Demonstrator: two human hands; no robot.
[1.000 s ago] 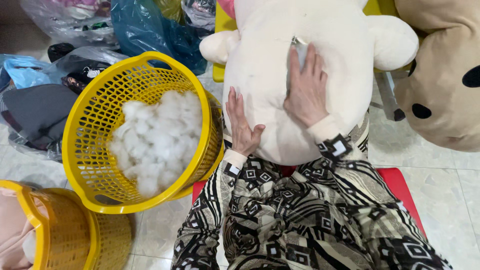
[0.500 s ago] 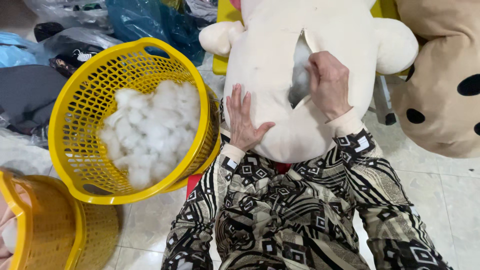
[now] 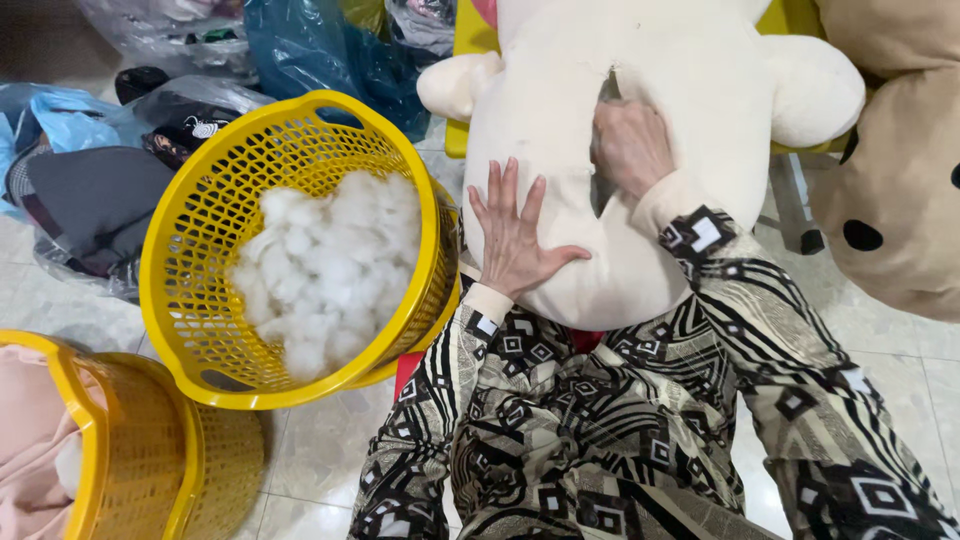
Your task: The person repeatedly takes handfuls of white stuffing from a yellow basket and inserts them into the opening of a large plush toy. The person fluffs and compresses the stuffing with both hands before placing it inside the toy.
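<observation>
Hands working on the big cream plush toy (image 3: 560, 130) resting against the lap.
Left hand (image 3: 515, 240) is pressing flat, grip wide; right hand (image 3: 630, 150) is reaching into the seam slit, grip unclear; round yellow plastic basket (image 3: 200, 210) of white stuffing (image 3: 320, 260) is sitting left.

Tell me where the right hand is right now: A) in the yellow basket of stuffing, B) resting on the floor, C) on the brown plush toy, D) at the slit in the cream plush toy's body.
D: the right hand is pushed against the open slit in the cream plush toy, its fingers hidden inside, while the left hand lies flat on the toy's body.
</observation>
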